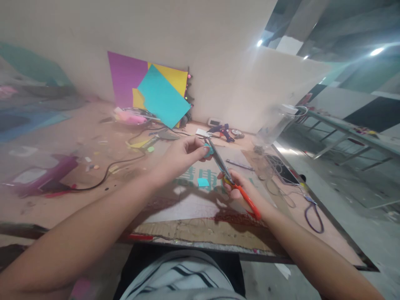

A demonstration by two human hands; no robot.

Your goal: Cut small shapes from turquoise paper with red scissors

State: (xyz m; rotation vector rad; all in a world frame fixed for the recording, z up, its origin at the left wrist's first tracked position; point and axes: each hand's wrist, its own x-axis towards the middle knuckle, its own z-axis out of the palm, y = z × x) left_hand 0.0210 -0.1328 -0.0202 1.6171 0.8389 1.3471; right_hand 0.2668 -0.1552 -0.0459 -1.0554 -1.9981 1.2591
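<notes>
One pair of scissors, one teal scrap, both held above the desk.
The left hand's fingers pinch the scrap beside the blades; the right hand's grip the scissors. One turquoise square lies below; three coloured sheets stand behind.

Table: cardboard, dark cord loop, purple corded tool
</notes>
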